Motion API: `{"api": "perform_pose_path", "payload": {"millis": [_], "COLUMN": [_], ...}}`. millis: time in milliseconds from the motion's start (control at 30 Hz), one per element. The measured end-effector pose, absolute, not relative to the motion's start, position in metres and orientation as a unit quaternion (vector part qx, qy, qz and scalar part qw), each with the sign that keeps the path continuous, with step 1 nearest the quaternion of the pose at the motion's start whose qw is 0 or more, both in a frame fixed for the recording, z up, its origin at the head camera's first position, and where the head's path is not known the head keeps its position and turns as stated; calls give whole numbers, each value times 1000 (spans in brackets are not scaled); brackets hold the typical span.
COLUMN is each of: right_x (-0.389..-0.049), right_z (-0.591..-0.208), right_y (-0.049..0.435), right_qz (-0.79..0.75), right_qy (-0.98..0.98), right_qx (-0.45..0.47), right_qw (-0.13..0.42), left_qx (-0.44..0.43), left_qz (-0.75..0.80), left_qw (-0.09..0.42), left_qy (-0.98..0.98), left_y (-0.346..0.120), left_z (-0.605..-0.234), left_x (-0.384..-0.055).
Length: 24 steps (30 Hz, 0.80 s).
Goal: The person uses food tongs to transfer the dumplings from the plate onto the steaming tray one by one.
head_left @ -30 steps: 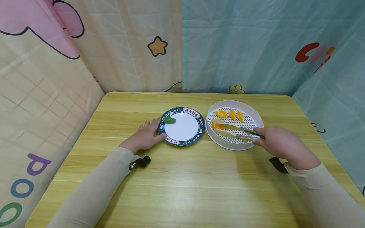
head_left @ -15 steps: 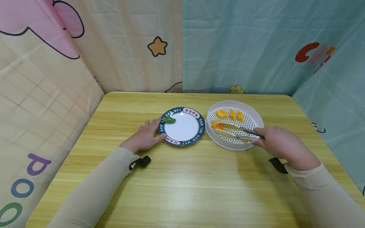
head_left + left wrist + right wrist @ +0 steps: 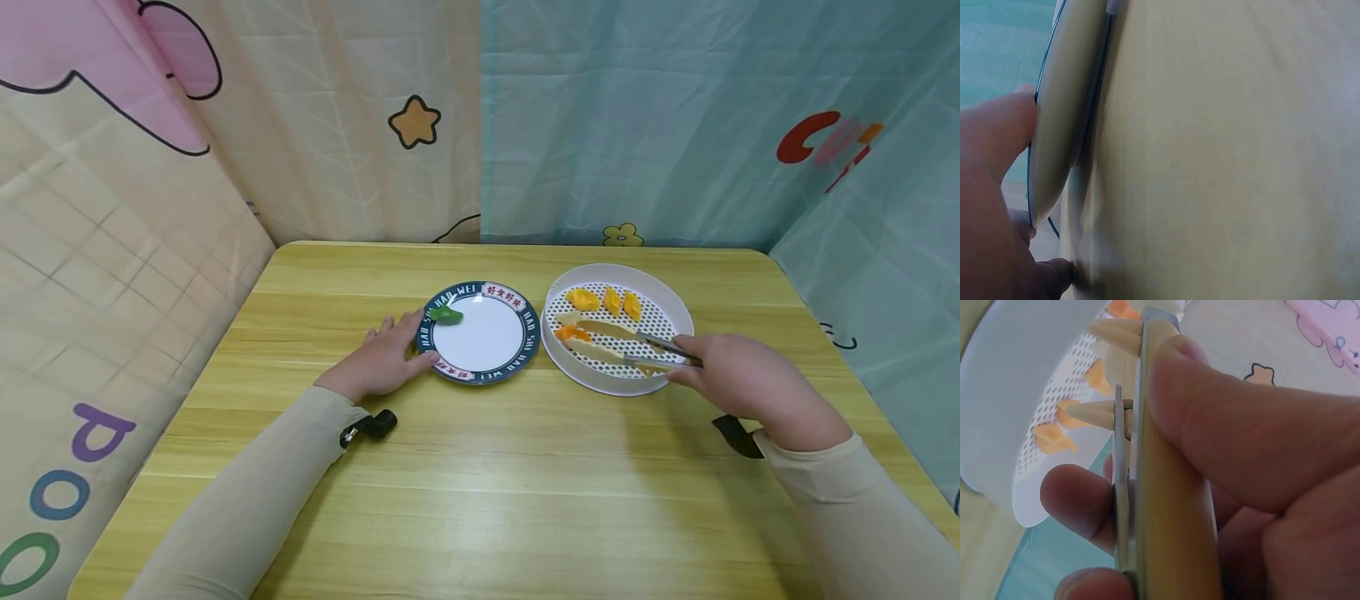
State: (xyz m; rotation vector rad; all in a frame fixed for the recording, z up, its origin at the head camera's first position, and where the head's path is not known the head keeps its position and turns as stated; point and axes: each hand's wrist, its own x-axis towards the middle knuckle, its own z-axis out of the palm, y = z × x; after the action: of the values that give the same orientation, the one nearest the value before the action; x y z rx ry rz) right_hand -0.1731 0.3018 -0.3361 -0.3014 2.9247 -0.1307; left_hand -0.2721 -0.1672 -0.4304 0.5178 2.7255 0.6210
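My left hand [image 3: 386,357] rests at the left rim of a white plate [image 3: 480,337] with a dark blue lettered border. Its thumb lies over the near rim and the other fingers are spread along the left edge. A green dumpling-like piece [image 3: 446,315] lies on the plate's left side. My right hand [image 3: 750,379] grips metal tongs [image 3: 652,342] with beige tips, reaching into a round white perforated basket [image 3: 678,308]. The tongs' arms stand apart, their tips around an orange dumpling-like piece [image 3: 572,332] at the basket's left. In the right wrist view, my thumb [image 3: 1179,381] presses the tongs' handle.
Several yellow-orange dumpling-like pieces [image 3: 582,300] lie at the back of the basket, and a pale one [image 3: 570,317] sits near the tongs' tips. Plate and basket stand side by side on the wooden table [image 3: 480,483], before printed curtains [image 3: 630,125].
My right hand has shifted slightly to the right with the tongs, whose arms stand a little wider apart. The left hand and the plate have not moved.
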Motion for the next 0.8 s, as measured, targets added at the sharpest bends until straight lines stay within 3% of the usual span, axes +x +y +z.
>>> {"api": "perform_pose_path", "payload": {"millis": [500,800], "right_x": [-170,-193], "right_z": [-323,-319], "right_y": [298,236], "right_qz": [-71,-75], "right_qy": [988,982], "right_qx": [-106,-152], "right_qw": [91,78], "left_qx": [176,178], "left_qz": [211,212], "left_qw": [152,150], "left_qy": [949,949], "left_y": [-166,-168], "left_z": [-431,-432], "left_x": [-274,-274]}}
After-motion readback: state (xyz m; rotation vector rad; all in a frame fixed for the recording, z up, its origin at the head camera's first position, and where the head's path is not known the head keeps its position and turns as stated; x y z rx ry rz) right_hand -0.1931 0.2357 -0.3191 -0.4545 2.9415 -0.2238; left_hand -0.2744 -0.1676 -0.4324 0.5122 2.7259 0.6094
